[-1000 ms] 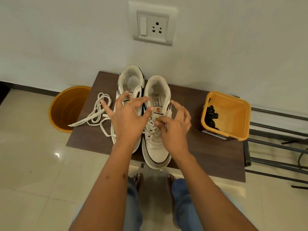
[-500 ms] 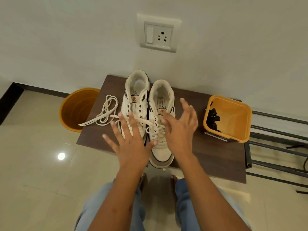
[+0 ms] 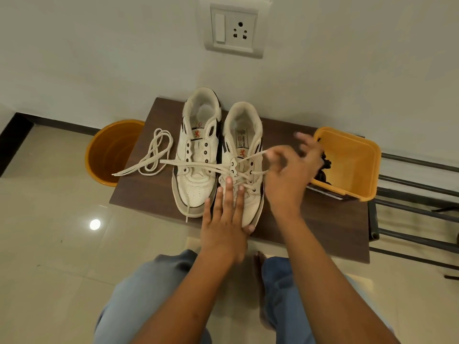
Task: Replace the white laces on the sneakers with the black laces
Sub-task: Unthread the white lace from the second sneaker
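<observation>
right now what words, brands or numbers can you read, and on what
Left sneaker tongue: an orange emblem and small red print, too blurred to read.
Right sneaker insole label: print too small to read.
Wall socket and yellow tub: no text seen.

A single head-worn, wide-angle view is given, so no second view shares the scene. The scene is looked at from above, forward and steeply down, over both forearms toward the counter (image 3: 310, 219) set against the wall (image 3: 99, 58). The counter is seen near, within arm's reach, the floor (image 3: 49, 244) below.
</observation>
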`<state>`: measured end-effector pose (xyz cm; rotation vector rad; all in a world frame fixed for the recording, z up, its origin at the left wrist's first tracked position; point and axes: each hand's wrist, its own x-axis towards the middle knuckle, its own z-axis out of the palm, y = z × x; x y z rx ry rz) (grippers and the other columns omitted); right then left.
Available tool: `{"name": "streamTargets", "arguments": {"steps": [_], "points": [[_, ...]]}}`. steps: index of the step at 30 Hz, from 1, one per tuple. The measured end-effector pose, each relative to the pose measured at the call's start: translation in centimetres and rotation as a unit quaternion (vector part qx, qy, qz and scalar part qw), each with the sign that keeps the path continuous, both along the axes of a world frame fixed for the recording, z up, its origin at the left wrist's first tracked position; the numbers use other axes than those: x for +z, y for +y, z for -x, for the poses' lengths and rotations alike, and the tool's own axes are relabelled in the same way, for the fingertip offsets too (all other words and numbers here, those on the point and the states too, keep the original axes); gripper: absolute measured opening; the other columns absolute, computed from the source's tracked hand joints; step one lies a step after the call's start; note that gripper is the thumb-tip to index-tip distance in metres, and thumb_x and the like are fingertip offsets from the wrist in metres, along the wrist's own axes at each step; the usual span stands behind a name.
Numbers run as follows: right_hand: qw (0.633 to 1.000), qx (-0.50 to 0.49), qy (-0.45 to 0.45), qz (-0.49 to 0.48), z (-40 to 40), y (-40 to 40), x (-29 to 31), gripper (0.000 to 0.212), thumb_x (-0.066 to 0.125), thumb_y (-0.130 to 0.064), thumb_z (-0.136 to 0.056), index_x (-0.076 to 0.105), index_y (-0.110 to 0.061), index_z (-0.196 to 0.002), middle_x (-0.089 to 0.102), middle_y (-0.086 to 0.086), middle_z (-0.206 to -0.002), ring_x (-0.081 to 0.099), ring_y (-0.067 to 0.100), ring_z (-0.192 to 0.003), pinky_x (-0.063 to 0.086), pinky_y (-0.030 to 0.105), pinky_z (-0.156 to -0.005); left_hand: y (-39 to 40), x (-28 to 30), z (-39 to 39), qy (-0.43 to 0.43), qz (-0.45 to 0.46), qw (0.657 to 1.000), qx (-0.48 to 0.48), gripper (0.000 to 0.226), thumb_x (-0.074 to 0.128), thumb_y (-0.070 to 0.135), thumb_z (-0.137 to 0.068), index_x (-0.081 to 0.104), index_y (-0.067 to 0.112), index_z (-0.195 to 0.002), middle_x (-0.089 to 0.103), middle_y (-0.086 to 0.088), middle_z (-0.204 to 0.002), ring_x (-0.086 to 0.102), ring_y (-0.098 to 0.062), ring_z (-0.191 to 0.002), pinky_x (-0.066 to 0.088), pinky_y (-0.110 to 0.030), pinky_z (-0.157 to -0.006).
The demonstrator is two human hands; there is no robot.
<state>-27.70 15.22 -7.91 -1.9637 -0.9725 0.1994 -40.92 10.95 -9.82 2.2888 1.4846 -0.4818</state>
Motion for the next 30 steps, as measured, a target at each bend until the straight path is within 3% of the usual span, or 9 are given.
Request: {"name": "streamTargets", "arguments": {"steps": [2,4,9,13,18,21,23,27,30], "points": [[0.994,-0.102,0.034,-0.032,-1.4,-0.2,0.4,0.004,0.068,-0.018,-0.088,0.069,-0.022,-0.088,0.039,0.005,-0.136,0.038,0.021,-0.117,0.038,0.043,-0.100,0.4,0.5,0.2,0.009,0.013,1.000,-0.011,0.077,0.016,0.048,-0.104,-0.048,0.020,-0.136,-0.063,-0.005,-0.132,-0.046,-0.022,-0.133,-0.021,-0.046,-0.116],[0.993,-0.115,0.004,-0.012,-1.9,-0.1,0.6,0.007,0.063,-0.024,-0.094,0.068,-0.022,-0.098,0.038,0.008,-0.140,0.037,0.025,-0.121,0.031,0.038,-0.104,0.6,0.9,0.1,0.020,0.025,0.999,-0.016,0.077,0.017,0.046,-0.105,-0.048,0.019,-0.135,-0.064,-0.006,-0.130,-0.047,-0.023,-0.131,-0.023,-0.046,-0.115],[0.975,0.150,-0.128,0.105,0.7,0.5,-0.1,0.019,0.062,-0.025,-0.093,0.071,-0.031,-0.109,0.028,0.007,-0.153,0.019,0.035,-0.140,0.020,0.053,-0.112,0.7,0.4,-0.5,0.024,0.035,0.999,-0.004,0.082,0.021,0.047,-0.104,-0.048,0.016,-0.134,-0.062,-0.010,-0.132,-0.045,-0.026,-0.133,-0.022,-0.041,-0.114],[0.962,0.186,-0.137,0.146,1.8,0.7,-1.0,0.014,0.064,-0.024,-0.091,0.075,-0.025,-0.100,0.028,0.003,-0.155,0.012,0.033,-0.144,0.014,0.053,-0.116,0.8,0.4,-0.7,0.040,0.050,0.998,-0.002,0.085,0.022,0.050,-0.103,-0.050,0.014,-0.132,-0.067,-0.009,-0.120,-0.044,-0.026,-0.134,-0.021,-0.039,-0.114],[0.997,-0.013,-0.071,0.016,0.4,0.6,0.9,0.005,0.070,-0.021,-0.085,0.073,-0.025,-0.083,0.044,0.002,-0.138,0.034,0.027,-0.133,0.025,0.051,-0.110,1.0,0.6,-0.5,0.026,0.059,0.998,-0.006,0.085,0.027,0.047,-0.103,-0.048,0.020,-0.135,-0.062,-0.005,-0.130,-0.042,-0.022,-0.133,-0.017,-0.040,-0.116],[0.974,-0.212,0.009,-0.077,-2.7,0.4,1.8,0.011,0.062,-0.021,-0.091,0.067,-0.016,-0.082,0.042,0.006,-0.131,0.036,0.014,-0.114,0.032,0.051,-0.104,1.5,0.9,-0.3,0.012,0.060,0.998,-0.011,0.084,0.032,0.040,-0.105,-0.044,0.023,-0.138,-0.061,-0.004,-0.130,-0.038,-0.022,-0.136,-0.015,-0.042,-0.118],[0.964,-0.257,-0.001,-0.065,-4.0,0.4,1.9,0.014,0.059,-0.025,-0.093,0.066,-0.014,-0.086,0.042,0.009,-0.133,0.032,0.009,-0.111,0.031,0.052,-0.105,1.7,1.1,-0.3,0.002,0.061,0.998,-0.011,0.086,0.035,0.034,-0.105,-0.043,0.023,-0.140,-0.059,-0.007,-0.133,-0.035,-0.025,-0.140,-0.014,-0.041,-0.119],[0.992,-0.055,-0.113,-0.025,-2.2,0.7,1.6,0.014,0.059,-0.033,-0.096,0.070,-0.026,-0.102,0.041,0.010,-0.139,0.035,0.025,-0.126,0.028,0.043,-0.105,1.6,1.3,-0.8,0.002,0.052,0.999,-0.003,0.087,0.037,0.033,-0.104,-0.041,0.021,-0.141,-0.055,-0.013,-0.138,-0.033,-0.030,-0.142,-0.010,-0.041,-0.121],[0.976,0.108,-0.168,0.093,-0.1,0.9,0.5,0.015,0.064,-0.029,-0.092,0.071,-0.031,-0.106,0.033,0.005,-0.149,0.019,0.029,-0.138,0.019,0.052,-0.113,1.6,1.0,-1.2,0.009,0.047,0.999,0.010,0.088,0.037,0.037,-0.104,-0.043,0.021,-0.138,-0.056,-0.016,-0.136,-0.032,-0.032,-0.142,-0.009,-0.041,-0.121]]}}
